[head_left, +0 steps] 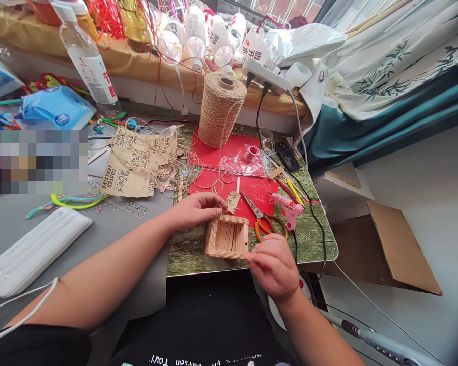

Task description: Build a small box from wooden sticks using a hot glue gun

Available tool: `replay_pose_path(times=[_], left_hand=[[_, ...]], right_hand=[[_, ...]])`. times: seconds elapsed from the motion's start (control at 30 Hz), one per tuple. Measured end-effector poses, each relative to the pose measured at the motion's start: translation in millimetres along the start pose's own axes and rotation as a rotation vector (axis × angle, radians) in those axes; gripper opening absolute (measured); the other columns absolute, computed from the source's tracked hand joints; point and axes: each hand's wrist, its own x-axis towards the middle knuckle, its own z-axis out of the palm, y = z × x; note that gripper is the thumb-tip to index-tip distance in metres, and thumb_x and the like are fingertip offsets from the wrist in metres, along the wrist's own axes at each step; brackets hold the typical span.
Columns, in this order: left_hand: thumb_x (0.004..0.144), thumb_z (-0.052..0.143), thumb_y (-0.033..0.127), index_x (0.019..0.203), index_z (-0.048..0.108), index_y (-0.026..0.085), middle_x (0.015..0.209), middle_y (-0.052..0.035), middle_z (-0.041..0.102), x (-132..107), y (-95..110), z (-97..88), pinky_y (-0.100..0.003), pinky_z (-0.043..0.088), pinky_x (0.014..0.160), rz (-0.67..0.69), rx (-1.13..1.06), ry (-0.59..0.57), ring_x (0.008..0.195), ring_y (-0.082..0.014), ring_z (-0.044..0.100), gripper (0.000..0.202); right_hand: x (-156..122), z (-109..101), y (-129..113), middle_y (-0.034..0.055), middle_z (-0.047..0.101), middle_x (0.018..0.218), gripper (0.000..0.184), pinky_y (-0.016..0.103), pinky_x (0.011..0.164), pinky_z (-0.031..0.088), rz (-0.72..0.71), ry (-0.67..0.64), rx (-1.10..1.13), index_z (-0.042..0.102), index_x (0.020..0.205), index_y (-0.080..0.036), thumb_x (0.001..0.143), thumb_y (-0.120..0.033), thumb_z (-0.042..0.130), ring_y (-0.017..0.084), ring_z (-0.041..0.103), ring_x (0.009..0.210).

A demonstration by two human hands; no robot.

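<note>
A small square frame of wooden sticks wrapped in jute twine (228,237) lies on the green table top (313,239). My left hand (196,209) rests on its far left corner, fingers curled and pressing the twine there. My right hand (274,265) sits at its near right corner, fingers pinched together on the edge of the frame. A big spool of jute twine (220,108) stands behind on a red sheet (232,168), and a thin strand runs down toward the frame.
Orange-handled scissors (265,219) and a pink glue gun (289,207) lie right of the frame. Sandpaper sheets (137,162) and loose twine lie to the left. A white keyboard (30,251), a plastic bottle (87,56), a power strip (265,76) and a cardboard piece (400,249) surround the area.
</note>
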Motion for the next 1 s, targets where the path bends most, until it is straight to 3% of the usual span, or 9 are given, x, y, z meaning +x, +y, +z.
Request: replay_pose_path(times=[0.1, 0.17, 0.27, 0.43, 0.63, 0.8, 0.9, 1.0], left_hand=[[0.091, 0.077, 0.034, 0.108, 0.072, 0.017, 0.103, -0.0069, 0.076, -3.0, 2.8, 1.1, -0.028, 0.056, 0.08, 0.062, 0.021, 0.073, 0.089, -0.0151, 0.07, 0.024], [0.091, 0.077, 0.03, 0.108, 0.072, 0.017, 0.102, -0.0067, 0.076, -5.3, 5.4, 0.4, -0.028, 0.056, 0.08, 0.122, 0.025, 0.081, 0.088, -0.0141, 0.07, 0.022], [0.092, 0.076, 0.027, 0.11, 0.071, 0.017, 0.104, -0.0072, 0.077, -9.0, 9.5, -1.9, -0.028, 0.058, 0.083, 0.203, 0.065, 0.035, 0.091, -0.0142, 0.07, 0.021], [0.097, 0.069, 0.026, 0.113, 0.072, 0.018, 0.105, -0.0079, 0.077, -13.6, 14.0, -3.7, -0.03, 0.059, 0.085, 0.325, 0.211, 0.018, 0.094, -0.0158, 0.071, 0.018], [0.098, 0.063, 0.022, 0.113, 0.072, 0.02, 0.101, -0.0065, 0.079, -13.9, 14.9, -4.7, -0.032, 0.06, 0.085, 0.446, 0.395, 0.121, 0.093, -0.017, 0.074, 0.018], [0.097, 0.061, 0.018, 0.116, 0.071, 0.021, 0.1, -0.0049, 0.079, -13.2, 14.3, -4.6, -0.032, 0.057, 0.084, 0.513, 0.526, 0.153, 0.091, -0.0166, 0.073, 0.022], [0.097, 0.06, 0.016, 0.122, 0.068, 0.022, 0.1, -0.0048, 0.078, -13.6, 14.1, -4.1, -0.031, 0.055, 0.082, 0.559, 0.529, 0.236, 0.091, -0.0158, 0.072, 0.027], [0.097, 0.06, 0.016, 0.126, 0.067, 0.022, 0.103, -0.0055, 0.075, -14.3, 15.3, -4.5, -0.031, 0.053, 0.081, 0.599, 0.517, 0.329, 0.092, -0.0152, 0.068, 0.029]], right_hand=[[5.4, -11.7, 19.3, 0.0035, 0.069, 0.089, 0.015, 0.049, 0.086, 0.058, 0.295, 0.008, -0.079, 0.063, 0.093, -0.027, 0.093, -0.018, 0.075, 0.025, 0.068, 0.089], [4.8, -17.8, 35.1, 0.0101, 0.071, 0.109, 0.006, 0.054, 0.096, 0.055, 0.416, -0.151, -0.22, 0.065, 0.103, -0.025, 0.098, -0.025, 0.068, 0.03, 0.067, 0.108], [-5.2, -23.6, 55.7, 0.0168, 0.067, 0.13, 0.029, 0.06, 0.108, 0.05, 0.506, -0.335, -0.351, 0.062, 0.127, -0.019, 0.099, -0.026, 0.061, 0.036, 0.061, 0.125], [-21.1, -25.4, 71.9, 0.0171, 0.066, 0.135, 0.044, 0.06, 0.108, 0.052, 0.56, -0.412, -0.362, 0.055, 0.14, -0.018, 0.097, -0.023, 0.058, 0.036, 0.063, 0.125], [-17.0, -24.8, 75.6, 0.0166, 0.066, 0.123, 0.046, 0.054, 0.099, 0.058, 0.653, -0.369, -0.303, 0.056, 0.132, -0.019, 0.087, -0.023, 0.063, 0.034, 0.068, 0.115], [-9.7, -38.0, 71.9, 0.015, 0.063, 0.115, 0.041, 0.047, 0.087, 0.06, 0.717, -0.317, -0.341, 0.06, 0.122, -0.018, 0.082, -0.027, 0.067, 0.031, 0.067, 0.103], [-0.4, -50.8, 63.4, 0.012, 0.066, 0.107, 0.03, 0.044, 0.082, 0.059, 0.704, -0.384, -0.265, 0.063, 0.113, -0.02, 0.086, -0.031, 0.068, 0.029, 0.066, 0.096], [9.1, -58.6, 49.9, 0.0068, 0.067, 0.097, 0.028, 0.04, 0.077, 0.06, 0.715, -0.503, -0.082, 0.061, 0.118, -0.023, 0.091, -0.029, 0.064, 0.025, 0.067, 0.086]])
